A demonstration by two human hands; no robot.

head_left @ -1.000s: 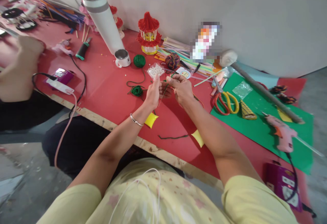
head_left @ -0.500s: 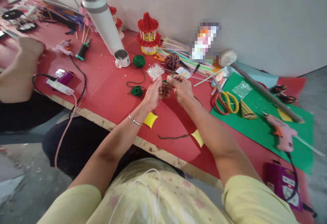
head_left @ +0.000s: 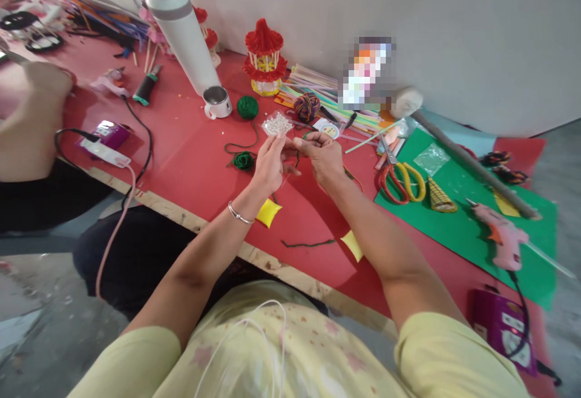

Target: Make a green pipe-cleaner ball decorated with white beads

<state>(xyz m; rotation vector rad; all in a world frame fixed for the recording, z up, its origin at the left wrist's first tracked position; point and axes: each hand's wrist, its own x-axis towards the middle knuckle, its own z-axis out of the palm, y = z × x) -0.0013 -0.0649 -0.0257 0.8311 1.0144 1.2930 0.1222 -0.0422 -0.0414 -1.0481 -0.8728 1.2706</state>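
Observation:
My left hand (head_left: pixel 270 165) and my right hand (head_left: pixel 325 157) meet fingertip to fingertip above the table's middle. Both are closed in a pinch on a thin strand of green yarn (head_left: pixel 298 158), mostly hidden by the fingers. Just beyond them lies a clear packet of white beads (head_left: pixel 277 124). Left of my left hand sit a rose-shaped coil of green yarn (head_left: pixel 242 160) and a green yarn ball (head_left: pixel 247 107). A yellow packet (head_left: pixel 269 212) lies beside my left wrist, and a pale yellow one (head_left: pixel 352 245) is partly under my right forearm. A loose green yarn piece (head_left: pixel 307 244) lies nearer me.
Scissors (head_left: pixel 402 181), a glue gun (head_left: pixel 502 234) and a mallet (head_left: pixel 472 159) lie at right on green sheet (head_left: pixel 526 265). A tall flask (head_left: pixel 184 35), steel cup (head_left: pixel 218 103) and red-yellow lantern-like craft (head_left: pixel 264 59) stand behind. Another person's arm (head_left: pixel 36 120) is at far left.
My left fingers have shifted slightly up and closer to the right fingertips. Less green yarn shows between my hands. The other person's hand at far left has moved a little left.

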